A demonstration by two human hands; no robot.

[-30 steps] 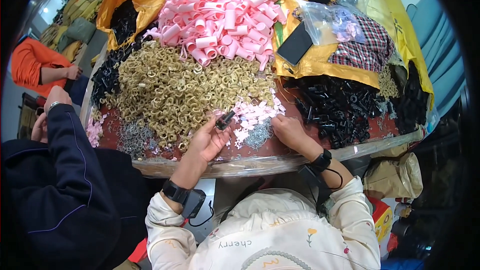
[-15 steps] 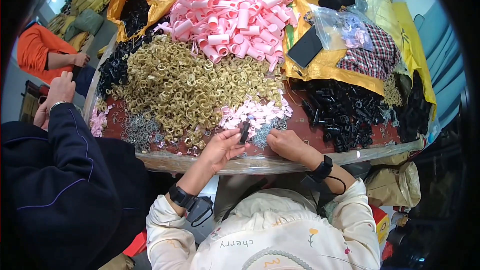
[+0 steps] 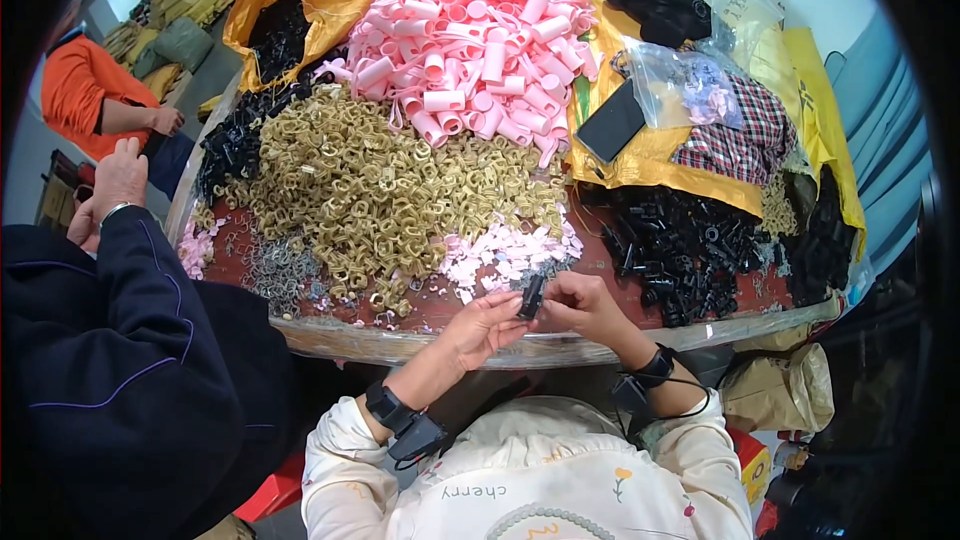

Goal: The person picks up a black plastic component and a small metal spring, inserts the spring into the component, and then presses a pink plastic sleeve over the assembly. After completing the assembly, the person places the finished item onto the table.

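Note:
Just above the table's near edge, my left hand pinches a small black plastic part between thumb and fingers. My right hand is closed against the right side of this part. Whatever its fingertips hold, if anything, is too small to make out. Beyond both hands lies a heap of pale pink small pieces. Some tiny grey metal pieces lie beside that heap, partly hidden by my hands.
Tan ring-like parts and pink plastic tubes are piled beyond. Black parts and a phone are at right, metal clips at left. A co-worker's dark sleeve is close on my left; another person in orange stands farther off.
My right hand has risen from the small grey metal pieces to the black part. My left hand has shifted right with the part, so both hands now meet at it.

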